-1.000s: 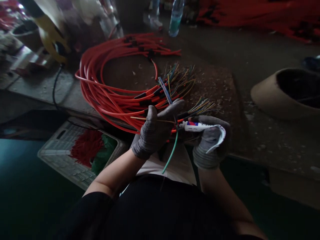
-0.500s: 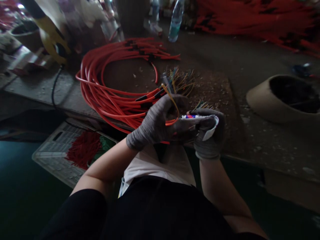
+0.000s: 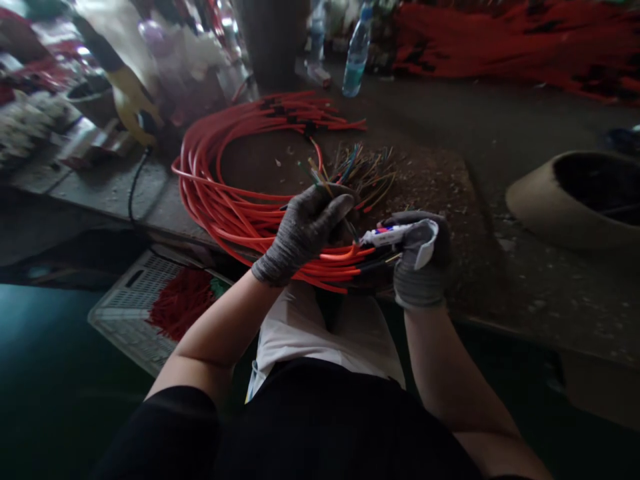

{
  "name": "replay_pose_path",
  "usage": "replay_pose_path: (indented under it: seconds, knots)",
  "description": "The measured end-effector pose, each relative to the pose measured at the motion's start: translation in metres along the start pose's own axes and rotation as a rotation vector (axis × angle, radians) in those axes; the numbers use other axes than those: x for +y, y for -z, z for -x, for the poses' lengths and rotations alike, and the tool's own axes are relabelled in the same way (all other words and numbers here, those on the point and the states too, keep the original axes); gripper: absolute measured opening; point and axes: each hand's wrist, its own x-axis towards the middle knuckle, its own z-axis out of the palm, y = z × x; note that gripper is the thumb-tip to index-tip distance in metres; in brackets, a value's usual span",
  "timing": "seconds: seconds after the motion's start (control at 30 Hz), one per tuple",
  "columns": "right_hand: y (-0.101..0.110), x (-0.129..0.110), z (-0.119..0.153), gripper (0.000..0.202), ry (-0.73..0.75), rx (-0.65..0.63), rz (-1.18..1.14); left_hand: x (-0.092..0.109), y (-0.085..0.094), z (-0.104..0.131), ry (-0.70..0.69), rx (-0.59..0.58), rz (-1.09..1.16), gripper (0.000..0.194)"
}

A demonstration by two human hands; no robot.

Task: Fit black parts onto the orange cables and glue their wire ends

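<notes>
Grey-gloved, my left hand (image 3: pixel 310 227) is closed round thin coloured wires (image 3: pixel 325 183) that stick up past its fingers. In my right hand (image 3: pixel 425 257), also gloved, is a squeezed white tube (image 3: pixel 387 236) with blue and red print and a curled end. The tube's tip points left, close to the wires and the end of a red cable. A coil of red cables (image 3: pixel 200 190) lies to the left and under my left hand. Beyond my hands, a spray of thin wire ends (image 3: pixel 373 177) rests on a brown board.
At the right stands a round tan container (image 3: pixel 530 193). A plastic bottle (image 3: pixel 354 67) and a red heap (image 3: pixel 475 40) are at the back. A yellow-and-black tool (image 3: pixel 133 100) with a cord is at the left. Below the table edge is a white crate (image 3: pixel 120 313).
The view has shifted, so things appear further right. My left hand has moved off the tube and now grips the wires upright. More of the red and black cable ends shows between my hands.
</notes>
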Motion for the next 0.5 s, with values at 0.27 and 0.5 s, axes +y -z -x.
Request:
replay_pose_path:
  seconds: [0.27, 0.5]
  knots:
    - [0.031, -0.014, 0.011, 0.027, -0.137, -0.249, -0.151, 0.015, -0.019, 0.085, -0.224, -0.319, -0.396, 0.03]
    - [0.058, -0.02, 0.007, 0.022, -0.12, -0.547, -0.121, -0.006, -0.042, 0.115, -0.77, -0.759, -0.748, 0.03]
